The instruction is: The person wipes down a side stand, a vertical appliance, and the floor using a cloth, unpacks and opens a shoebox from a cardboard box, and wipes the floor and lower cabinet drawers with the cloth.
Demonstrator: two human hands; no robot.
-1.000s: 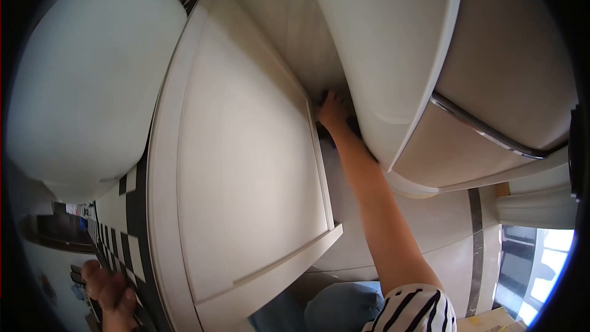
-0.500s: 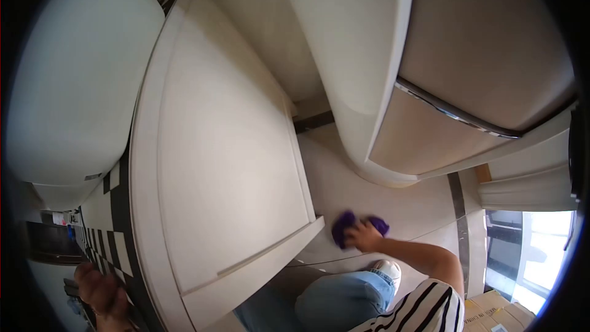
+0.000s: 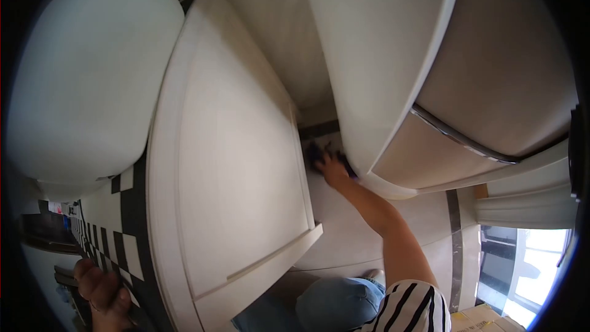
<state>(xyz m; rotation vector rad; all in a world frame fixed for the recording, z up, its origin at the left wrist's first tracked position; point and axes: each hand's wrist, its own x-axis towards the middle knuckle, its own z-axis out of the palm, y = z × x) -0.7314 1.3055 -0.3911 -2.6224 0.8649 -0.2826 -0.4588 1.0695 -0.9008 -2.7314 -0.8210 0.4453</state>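
My right hand [image 3: 334,169] reaches far down into the gap between a white panelled cabinet [image 3: 246,135] and a tall rounded appliance [image 3: 375,67]. Its fingers press a dark purple cloth [image 3: 351,167] against the floor [image 3: 350,221], close to the wall end of the gap. Shadow and blur hide part of the cloth. At the lower left, my left hand [image 3: 101,295] is raised beside the black-and-white checked strip with its fingers curled in; nothing shows in it.
The appliance front has brown panels and a dark curved handle [image 3: 461,138]. A pale rounded body [image 3: 98,74] stands at the upper left. My bent knee [image 3: 338,304] is below the cabinet edge. Cardboard [image 3: 482,320] lies at the lower right, near a bright window [image 3: 538,264].
My right hand has pushed the purple cloth across the floor, deeper into the gap and away from me. The view has shifted slightly. My left hand stays curled at the lower left.
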